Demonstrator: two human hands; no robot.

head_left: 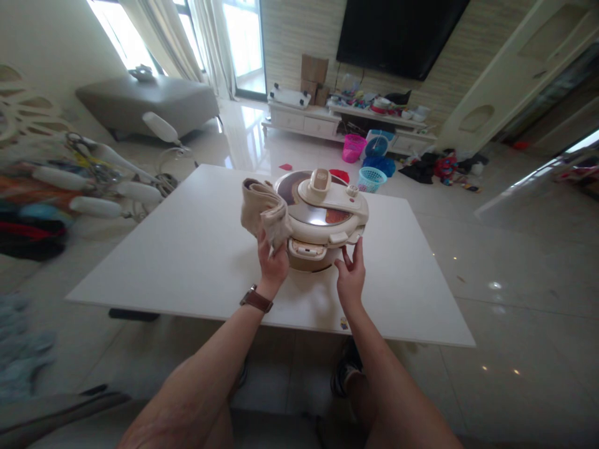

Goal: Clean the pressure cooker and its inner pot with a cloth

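Observation:
A cream pressure cooker (306, 234) with its lid on stands on the white table (187, 255). Its lid has a steel top, a cream bar across it and a knob. My left hand (274, 262), with a brown watch on the wrist, grips a folded beige cloth (262, 209) against the cooker's left side. At the cooker's right front my right hand (352, 271) has its fingers apart, with the fingertips at the rim below the lid. Nothing shows between those fingers.
Beyond the table, a pink basket (354, 148) and a light blue basket (372, 179) stand on the floor. A white TV cabinet (318, 123) holds boxes and small items. At the left is a lamp with white shades (96, 207).

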